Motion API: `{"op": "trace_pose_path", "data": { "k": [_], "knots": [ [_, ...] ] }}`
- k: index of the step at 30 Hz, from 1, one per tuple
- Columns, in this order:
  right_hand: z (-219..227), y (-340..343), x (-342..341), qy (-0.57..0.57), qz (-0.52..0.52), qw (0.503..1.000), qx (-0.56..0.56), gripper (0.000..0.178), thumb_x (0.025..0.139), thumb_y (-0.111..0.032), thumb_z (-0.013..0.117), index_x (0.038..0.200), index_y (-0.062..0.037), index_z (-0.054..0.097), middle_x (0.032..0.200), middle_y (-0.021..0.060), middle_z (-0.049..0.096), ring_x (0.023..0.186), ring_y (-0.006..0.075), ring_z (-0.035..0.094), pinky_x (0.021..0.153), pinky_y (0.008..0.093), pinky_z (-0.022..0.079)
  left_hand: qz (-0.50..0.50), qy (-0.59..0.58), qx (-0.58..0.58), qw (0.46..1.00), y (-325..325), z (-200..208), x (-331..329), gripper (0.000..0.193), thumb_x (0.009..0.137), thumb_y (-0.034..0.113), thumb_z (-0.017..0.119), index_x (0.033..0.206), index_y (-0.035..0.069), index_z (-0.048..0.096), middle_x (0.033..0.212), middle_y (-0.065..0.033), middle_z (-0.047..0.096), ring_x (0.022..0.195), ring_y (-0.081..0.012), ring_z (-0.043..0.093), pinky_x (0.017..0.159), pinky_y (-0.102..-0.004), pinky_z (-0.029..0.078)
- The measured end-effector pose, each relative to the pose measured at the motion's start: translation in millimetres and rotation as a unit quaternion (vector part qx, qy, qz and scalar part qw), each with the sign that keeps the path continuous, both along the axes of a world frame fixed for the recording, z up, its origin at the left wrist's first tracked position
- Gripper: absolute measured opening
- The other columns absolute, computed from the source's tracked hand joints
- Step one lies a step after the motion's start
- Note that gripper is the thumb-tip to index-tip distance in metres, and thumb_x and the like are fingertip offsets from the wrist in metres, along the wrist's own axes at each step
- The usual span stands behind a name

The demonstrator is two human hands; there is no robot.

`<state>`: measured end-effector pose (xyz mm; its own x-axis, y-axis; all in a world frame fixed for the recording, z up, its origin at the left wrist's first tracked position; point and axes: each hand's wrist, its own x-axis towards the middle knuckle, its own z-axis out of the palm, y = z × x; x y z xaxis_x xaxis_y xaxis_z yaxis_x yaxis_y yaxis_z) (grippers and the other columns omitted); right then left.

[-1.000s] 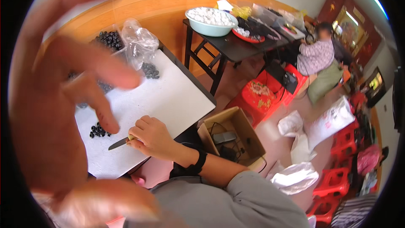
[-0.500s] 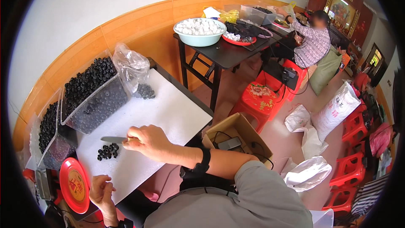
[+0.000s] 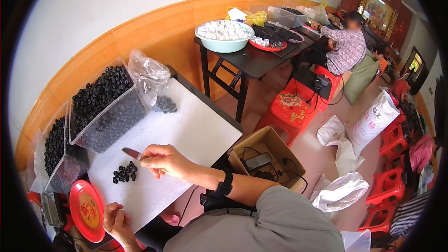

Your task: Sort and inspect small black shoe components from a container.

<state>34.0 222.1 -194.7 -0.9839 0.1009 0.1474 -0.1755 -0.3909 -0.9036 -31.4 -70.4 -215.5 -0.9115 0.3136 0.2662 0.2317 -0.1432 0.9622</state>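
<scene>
My right hand (image 3: pixel 164 160) is closed around the handle of a small knife (image 3: pixel 132 153), raised above the white board (image 3: pixel 196 116). Its blade points left, just over a small cluster of black bead-like pieces (image 3: pixel 125 172). At the board's near left edge my left hand (image 3: pixel 116 224) hovers with loosely bent fingers a little apart, and I see nothing in it. A red round plate (image 3: pixel 87 211) with a yellow-orange centre lies beside that hand. Further back, a clear plastic bin (image 3: pixel 109 130) is full of similar black pieces.
A second bin (image 3: pixel 58 158) of black pieces stands at left. A clear bag (image 3: pixel 148 77) sits at the board's far corner, with some pieces. Right of the board are a cardboard box (image 3: pixel 266 151) and a red stool (image 3: pixel 291 107). Another person (image 3: pixel 345 49) sits at the black table (image 3: pixel 261 65).
My right hand has tilted the knife and lifted it slightly off the board. My left hand has shifted a little right and downward. The view has moved slightly.
</scene>
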Motion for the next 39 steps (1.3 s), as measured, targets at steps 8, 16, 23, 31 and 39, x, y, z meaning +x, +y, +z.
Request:
{"op": "trace_pose_path", "data": {
  "k": [8, 16, 23, 31, 39],
  "knots": [
    [-12.0, 13.2, -5.8, 0.012, -0.030, 0.997, -0.071, 0.020, 0.102, -0.023, 0.058, 0.099, -0.0033, 0.060, 0.070, 0.0037, 0.058, 0.061, 0.0140, 0.059, 0.060, 0.0296, 0.049, 0.003, -0.025, 0.010, 1.000, 2.6, 1.4, 2.2, 0.023, 0.086, -0.004, 0.058, 0.107, -0.001, 0.067, 0.097, -0.0083, 0.061, 0.059, -0.0080, 0.049, 0.053, -0.0190, 0.036],
    [-6.0, 7.5, -2.0, 0.014, -0.042, 0.994, -0.103, 0.025, 0.105, -0.027, 0.053, 0.102, -0.0031, 0.059, 0.081, 0.0033, 0.060, 0.064, 0.0129, 0.059, 0.060, 0.0295, 0.050, 0.010, 0.008, -0.003, 1.000, 1.6, 5.1, 4.4, 0.023, 0.084, -0.003, 0.058, 0.105, 0.000, 0.067, 0.097, -0.0083, 0.059, 0.058, -0.0078, 0.049, 0.053, -0.0191, 0.036],
    [-8.1, 9.8, -0.6, 0.009, -0.043, 0.997, -0.071, 0.027, 0.105, -0.028, 0.052, 0.104, -0.0027, 0.059, 0.094, 0.0023, 0.060, 0.066, 0.0117, 0.059, 0.061, 0.0286, 0.050, 0.018, 0.014, -0.007, 1.000, 6.8, 6.3, 5.8, 0.023, 0.084, -0.005, 0.056, 0.104, -0.001, 0.067, 0.096, -0.0084, 0.059, 0.058, -0.0078, 0.048, 0.053, -0.0189, 0.036],
    [-6.8, 4.6, 1.2, 0.020, -0.078, 0.995, -0.058, 0.030, 0.105, -0.031, 0.052, 0.100, -0.0031, 0.059, 0.074, 0.0006, 0.053, 0.058, 0.0098, 0.054, 0.054, 0.0268, 0.046, 0.009, 0.009, 0.003, 1.000, 6.4, 2.9, 6.2, 0.022, 0.085, -0.005, 0.056, 0.104, -0.002, 0.066, 0.097, -0.0088, 0.058, 0.060, -0.0081, 0.049, 0.054, -0.0190, 0.037],
    [-1.6, 0.9, 3.2, 0.023, -0.081, 0.995, -0.061, 0.026, 0.105, -0.028, 0.053, 0.101, -0.0031, 0.059, 0.076, -0.0002, 0.054, 0.059, 0.0084, 0.054, 0.053, 0.0255, 0.046, 0.020, 0.027, -0.006, 0.999, 3.6, 3.4, 9.1, 0.022, 0.084, -0.005, 0.057, 0.105, -0.003, 0.066, 0.098, -0.0099, 0.058, 0.061, -0.0085, 0.048, 0.055, -0.0191, 0.038]
  ]
}}
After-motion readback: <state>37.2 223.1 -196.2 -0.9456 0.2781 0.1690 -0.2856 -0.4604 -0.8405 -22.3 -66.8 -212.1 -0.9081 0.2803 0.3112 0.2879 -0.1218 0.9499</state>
